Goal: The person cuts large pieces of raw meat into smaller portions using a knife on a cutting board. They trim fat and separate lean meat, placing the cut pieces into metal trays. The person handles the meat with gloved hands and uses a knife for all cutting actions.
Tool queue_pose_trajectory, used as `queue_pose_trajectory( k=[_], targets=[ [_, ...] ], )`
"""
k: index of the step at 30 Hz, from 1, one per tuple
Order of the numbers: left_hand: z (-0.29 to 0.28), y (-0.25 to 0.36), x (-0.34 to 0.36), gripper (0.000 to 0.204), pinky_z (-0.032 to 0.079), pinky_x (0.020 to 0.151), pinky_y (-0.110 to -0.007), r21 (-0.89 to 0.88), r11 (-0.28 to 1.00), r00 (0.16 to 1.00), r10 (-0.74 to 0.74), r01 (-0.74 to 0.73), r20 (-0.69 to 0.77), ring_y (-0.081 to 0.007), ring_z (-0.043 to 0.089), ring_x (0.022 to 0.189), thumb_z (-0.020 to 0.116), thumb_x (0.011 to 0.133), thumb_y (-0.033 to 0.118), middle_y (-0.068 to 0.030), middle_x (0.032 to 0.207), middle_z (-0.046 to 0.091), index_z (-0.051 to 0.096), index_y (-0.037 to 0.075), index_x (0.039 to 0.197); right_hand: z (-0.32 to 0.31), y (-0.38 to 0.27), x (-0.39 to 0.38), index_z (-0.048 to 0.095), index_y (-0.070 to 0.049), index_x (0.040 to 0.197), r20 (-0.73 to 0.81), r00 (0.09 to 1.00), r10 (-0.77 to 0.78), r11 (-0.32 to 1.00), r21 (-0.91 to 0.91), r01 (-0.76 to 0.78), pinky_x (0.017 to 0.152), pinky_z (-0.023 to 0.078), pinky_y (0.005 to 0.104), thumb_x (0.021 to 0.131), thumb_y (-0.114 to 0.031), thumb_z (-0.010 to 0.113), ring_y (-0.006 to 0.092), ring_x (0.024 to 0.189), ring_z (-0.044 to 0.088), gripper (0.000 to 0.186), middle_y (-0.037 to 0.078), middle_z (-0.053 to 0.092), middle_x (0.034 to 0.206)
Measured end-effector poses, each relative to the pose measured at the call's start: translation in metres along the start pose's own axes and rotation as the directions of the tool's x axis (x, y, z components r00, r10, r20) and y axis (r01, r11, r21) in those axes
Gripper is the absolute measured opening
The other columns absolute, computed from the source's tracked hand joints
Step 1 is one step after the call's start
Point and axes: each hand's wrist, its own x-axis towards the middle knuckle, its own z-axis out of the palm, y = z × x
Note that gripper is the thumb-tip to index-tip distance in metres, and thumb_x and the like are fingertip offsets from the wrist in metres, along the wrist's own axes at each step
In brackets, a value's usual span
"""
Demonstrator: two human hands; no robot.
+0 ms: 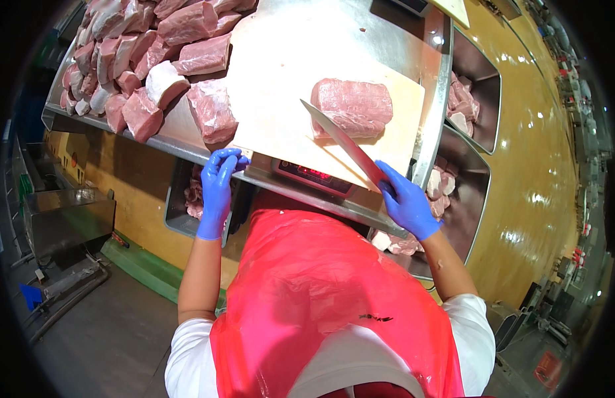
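My right hand (407,202), in a blue glove, is closed around the handle of a long knife (347,145). The handle is hidden in my fist; the blade slants up and left over the pale cutting board (274,126), its tip beside a trimmed block of pink meat (352,107). My left hand (218,186), gloved too, is at the board's near left corner by the table edge. Its fingers bend loosely, slightly apart, with nothing seen in them. Just beyond it lies another meat chunk (212,111) with a whitish side.
A heap of meat pieces (125,56) covers the table's left. Below the board's near edge is a scale with a red display (314,176). Metal bins of cut meat (463,196) stand right of the table; a grey tub (181,199) is below its left part.
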Motion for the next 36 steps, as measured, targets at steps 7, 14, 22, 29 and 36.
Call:
queue_pose_trajectory(
  k=[7, 14, 22, 29, 36],
  targets=[
    [0.022, 0.001, -0.001, 0.016, 0.054, 0.080, -0.029, 0.068, 0.998, 0.997, 0.009, -0.015, 0.081, -0.0156, 0.069, 0.088, 0.057, 0.101, 0.009, -0.0074, 0.096, 0.071, 0.066, 0.001, 0.110, 0.015, -0.045, 0.073, 0.043, -0.026, 0.154, -0.011, 1.000, -0.004, 0.997, -0.075, 0.004, 0.070, 0.053, 0.0468, 0.095, -0.011, 0.061, 0.0403, 0.076, 0.066, 0.064, 0.018, 0.067, 0.098],
    [0.065, 0.018, -0.001, 0.012, 0.049, 0.067, -0.026, 0.428, 0.836, 0.938, 0.283, -0.343, 0.199, -0.0142, 0.061, 0.072, 0.069, 0.092, 0.010, -0.0050, 0.084, 0.065, 0.067, 0.002, 0.101, -0.044, 0.016, -0.073, 0.037, -0.031, 0.157, 0.136, 0.989, 0.065, 0.951, -0.307, -0.020, 0.060, 0.051, 0.0471, 0.096, -0.010, 0.059, 0.0356, 0.065, 0.061, 0.068, 0.014, 0.058, 0.083],
    [0.141, 0.002, 0.037, 0.019, 0.053, 0.068, -0.039, 0.540, 0.355, 0.640, 0.535, -0.763, 0.552, -0.0273, 0.063, 0.075, 0.075, 0.078, 0.010, -0.0099, 0.088, 0.062, 0.068, 0.010, 0.096, -0.007, -0.017, -0.025, 0.045, -0.022, 0.153, -0.226, 0.970, 0.091, 0.982, 0.183, -0.050, 0.071, 0.053, 0.0407, 0.090, 0.003, 0.059, 0.0358, 0.076, 0.066, 0.069, 0.020, 0.065, 0.094],
    [0.158, 0.011, 0.027, 0.019, 0.052, 0.065, -0.040, 0.574, 0.259, 0.598, 0.590, -0.777, 0.543, -0.0268, 0.062, 0.072, 0.076, 0.078, 0.011, -0.0076, 0.080, 0.060, 0.066, 0.010, 0.095, 0.015, -0.010, -0.016, 0.043, -0.021, 0.155, -0.270, 0.943, 0.193, 0.949, 0.294, -0.110, 0.072, 0.054, 0.0374, 0.095, -0.002, 0.060, 0.0276, 0.073, 0.066, 0.065, 0.018, 0.067, 0.090],
    [0.134, 0.004, 0.043, 0.016, 0.054, 0.066, -0.040, 0.475, 0.326, 0.572, 0.549, -0.817, 0.609, -0.0276, 0.064, 0.075, 0.075, 0.080, 0.010, -0.0079, 0.083, 0.064, 0.064, 0.007, 0.091, 0.022, -0.017, -0.021, 0.042, -0.023, 0.155, -0.264, 0.940, 0.217, 0.957, 0.250, -0.150, 0.076, 0.055, 0.0391, 0.096, -0.006, 0.061, 0.0311, 0.082, 0.071, 0.064, 0.021, 0.070, 0.098]
  ],
)
